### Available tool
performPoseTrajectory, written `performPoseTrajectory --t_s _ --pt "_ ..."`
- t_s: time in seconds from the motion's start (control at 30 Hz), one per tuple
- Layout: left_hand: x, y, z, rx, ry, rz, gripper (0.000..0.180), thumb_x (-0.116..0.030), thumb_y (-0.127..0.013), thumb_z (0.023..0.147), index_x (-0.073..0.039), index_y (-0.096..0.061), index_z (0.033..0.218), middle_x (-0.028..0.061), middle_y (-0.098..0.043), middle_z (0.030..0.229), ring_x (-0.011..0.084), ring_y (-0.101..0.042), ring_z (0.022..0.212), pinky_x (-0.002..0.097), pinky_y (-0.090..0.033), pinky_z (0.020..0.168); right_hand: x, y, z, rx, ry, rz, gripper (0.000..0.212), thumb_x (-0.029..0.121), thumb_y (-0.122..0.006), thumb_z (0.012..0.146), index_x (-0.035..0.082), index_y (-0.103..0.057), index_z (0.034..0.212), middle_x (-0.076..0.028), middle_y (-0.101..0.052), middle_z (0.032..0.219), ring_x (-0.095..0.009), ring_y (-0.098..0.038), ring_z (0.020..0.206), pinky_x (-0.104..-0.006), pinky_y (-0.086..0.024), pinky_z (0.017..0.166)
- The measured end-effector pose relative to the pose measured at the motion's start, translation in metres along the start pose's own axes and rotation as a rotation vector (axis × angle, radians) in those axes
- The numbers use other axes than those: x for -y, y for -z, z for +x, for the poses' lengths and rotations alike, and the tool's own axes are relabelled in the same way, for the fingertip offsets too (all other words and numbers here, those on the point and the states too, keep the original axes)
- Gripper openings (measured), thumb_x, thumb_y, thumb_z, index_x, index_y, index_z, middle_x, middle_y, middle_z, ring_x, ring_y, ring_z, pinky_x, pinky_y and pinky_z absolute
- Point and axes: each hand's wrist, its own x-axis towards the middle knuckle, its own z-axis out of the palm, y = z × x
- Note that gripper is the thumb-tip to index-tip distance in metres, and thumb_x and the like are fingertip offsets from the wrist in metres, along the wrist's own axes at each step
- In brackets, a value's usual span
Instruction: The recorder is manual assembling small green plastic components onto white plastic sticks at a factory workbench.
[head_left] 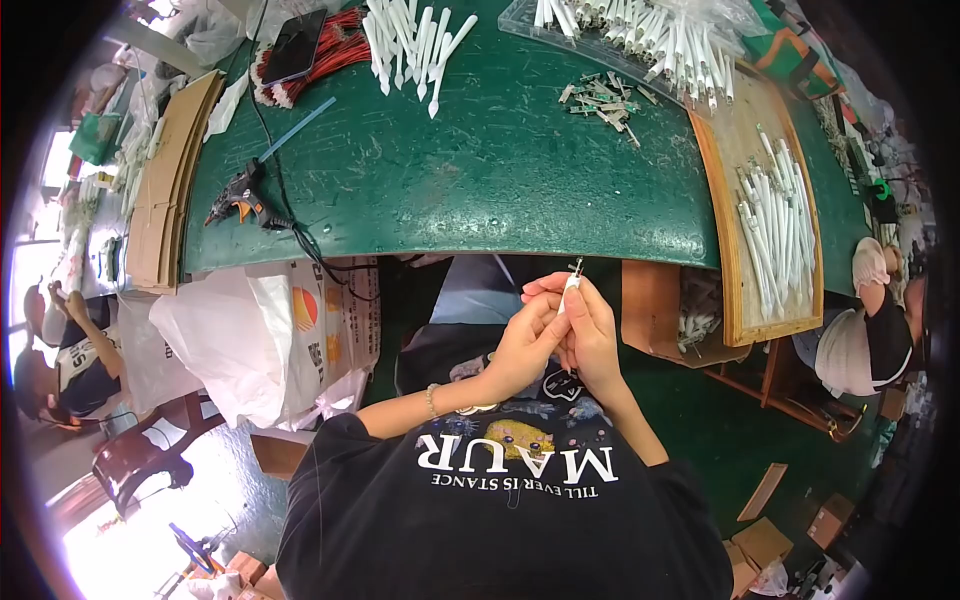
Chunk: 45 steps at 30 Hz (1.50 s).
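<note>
Both hands, left hand (528,345) and right hand (590,335), pinch one small white tube (570,290) between them; looks light, stiff, best gripped mid-body, below its metal tip.

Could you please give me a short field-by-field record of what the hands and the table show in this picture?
left hand: pinching the white tube from the left
right hand: gripping the same tube, touching the left hand
tube: small, white, with a metal tip at its top
hands' place: in front of the table edge, above the lap
table: green
on table: glue gun, white tubes, metal parts
right side: board with more white tubes
</note>
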Motion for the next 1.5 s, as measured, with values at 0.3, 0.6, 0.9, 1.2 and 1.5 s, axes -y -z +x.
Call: performPoseTrajectory --t_s 0.3,0.6,0.9,1.2,1.5 --pt "-0.007 -0.003 0.01 0.122 -0.115 0.199 0.03 -0.016 -0.044 0.097 0.002 -0.042 0.122 0.0087 -0.059 0.096 0.0152 -0.06 0.084 0.0269 -0.05 0.072 0.036 0.01 0.006 -0.146 0.071 -0.056 0.038 0.032 -0.036 0.099 -0.002 -0.052 0.108 -0.015 -0.065 0.09 -0.014 -0.062 0.073 -0.0225 -0.049 0.062" --pt "-0.004 0.01 0.014 0.078 -0.044 0.29 0.026 -0.014 -0.045 0.097 0.001 -0.048 0.118 0.0099 -0.059 0.103 0.0153 -0.059 0.091 0.026 -0.048 0.076 0.141 0.098 -0.001 -0.45 0.273 -0.27 0.037 0.03 -0.036 0.101 -0.001 -0.048 0.116 0.001 -0.041 0.054 -0.004 -0.033 0.044 -0.0182 -0.025 0.041" --pt "0.001 0.014 0.018 0.106 0.024 0.306 0.022 -0.014 -0.044 0.097 0.001 -0.051 0.112 0.0096 -0.06 0.097 0.0137 -0.059 0.084 0.025 -0.048 0.072 0.141 0.113 -0.003 -0.338 0.282 -0.309 0.037 0.031 -0.037 0.1 -0.002 -0.05 0.112 0.001 -0.044 0.06 -0.004 -0.036 0.049 -0.0176 -0.029 0.044" --pt "0.0 0.016 0.017 0.102 0.06 0.314 0.022 -0.013 -0.043 0.098 0.001 -0.051 0.112 0.0087 -0.061 0.096 0.0127 -0.059 0.082 0.0245 -0.048 0.072 0.147 0.118 -0.002 -0.4 0.322 -0.812 0.032 0.022 -0.047 0.097 -0.002 -0.057 0.115 0.002 -0.048 0.067 -0.005 -0.042 0.061 -0.0189 -0.035 0.056" --pt "-0.087 0.016 0.036 0.159 -0.149 0.681 0.025 -0.006 -0.047 0.094 -0.001 -0.052 0.118 0.0067 -0.061 0.095 0.0111 -0.06 0.079 0.0236 -0.049 0.068 0.147 0.17 -0.002 -0.639 0.277 -1.813 0.029 0.006 -0.054 0.088 0.002 -0.056 0.116 -0.016 -0.058 0.1 -0.034 -0.055 0.088 -0.0359 -0.044 0.078"
